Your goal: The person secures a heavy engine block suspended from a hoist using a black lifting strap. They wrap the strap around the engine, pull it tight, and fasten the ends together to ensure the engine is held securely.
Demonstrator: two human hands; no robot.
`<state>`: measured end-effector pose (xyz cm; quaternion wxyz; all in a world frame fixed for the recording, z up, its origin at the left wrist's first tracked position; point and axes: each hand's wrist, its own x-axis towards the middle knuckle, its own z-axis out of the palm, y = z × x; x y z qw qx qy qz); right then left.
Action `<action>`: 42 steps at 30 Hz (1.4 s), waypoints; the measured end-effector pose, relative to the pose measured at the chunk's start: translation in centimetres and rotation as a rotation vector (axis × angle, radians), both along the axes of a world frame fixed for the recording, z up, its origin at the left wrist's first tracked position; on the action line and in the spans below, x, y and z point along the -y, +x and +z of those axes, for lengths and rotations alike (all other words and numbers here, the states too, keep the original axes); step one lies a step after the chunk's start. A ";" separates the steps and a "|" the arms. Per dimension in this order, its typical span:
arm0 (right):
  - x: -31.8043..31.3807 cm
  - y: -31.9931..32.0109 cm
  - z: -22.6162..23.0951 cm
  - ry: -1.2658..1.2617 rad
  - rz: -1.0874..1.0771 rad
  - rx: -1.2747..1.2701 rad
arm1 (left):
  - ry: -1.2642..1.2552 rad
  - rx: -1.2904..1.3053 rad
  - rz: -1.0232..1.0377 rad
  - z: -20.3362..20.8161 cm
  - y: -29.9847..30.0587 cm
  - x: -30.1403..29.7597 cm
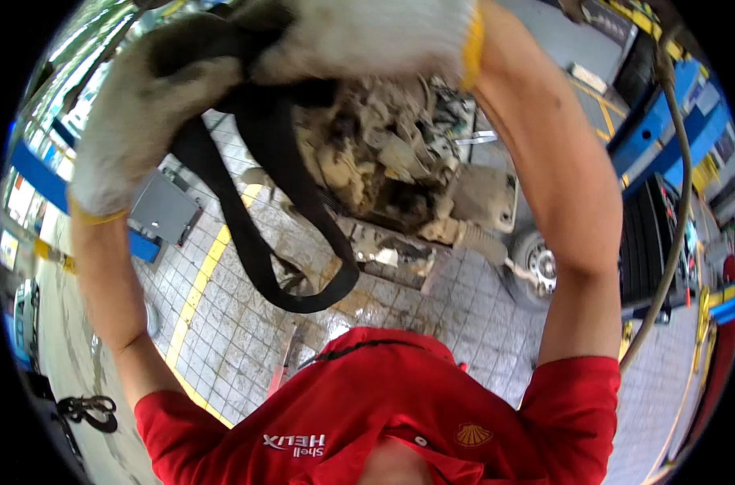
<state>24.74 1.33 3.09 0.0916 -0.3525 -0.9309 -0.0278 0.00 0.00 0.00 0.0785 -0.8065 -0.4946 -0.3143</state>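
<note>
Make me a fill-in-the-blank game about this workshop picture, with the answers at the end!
1. The left hand and right hand wear pale gloves with ____ cuffs.
2. The strap looping down below the hands is coloured ____.
3. The person's shirt is mostly ____.
4. In the picture, the wheel is to the ____ (left or right) of the grimy machinery.

Missing words: yellow; black; red; right.

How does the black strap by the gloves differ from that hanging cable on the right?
The black strap is broad and flat; the cable is narrow and looks round. The strap is black, the cable brownish. The strap loops back up; the cable runs in one long curve. Both look flexible.
</note>
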 end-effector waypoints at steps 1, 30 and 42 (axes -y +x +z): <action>-0.6 0.3 -0.3 0.271 0.047 0.122 | 0.035 0.001 -0.085 0.6 0.8 -1.1; -3.6 0.3 -8.4 -0.361 0.324 -1.069 | -0.111 0.010 -0.100 -1.4 2.2 -1.5; -2.4 -1.4 -7.0 0.019 0.196 -0.914 | -0.256 0.744 -0.279 -3.7 1.8 -0.3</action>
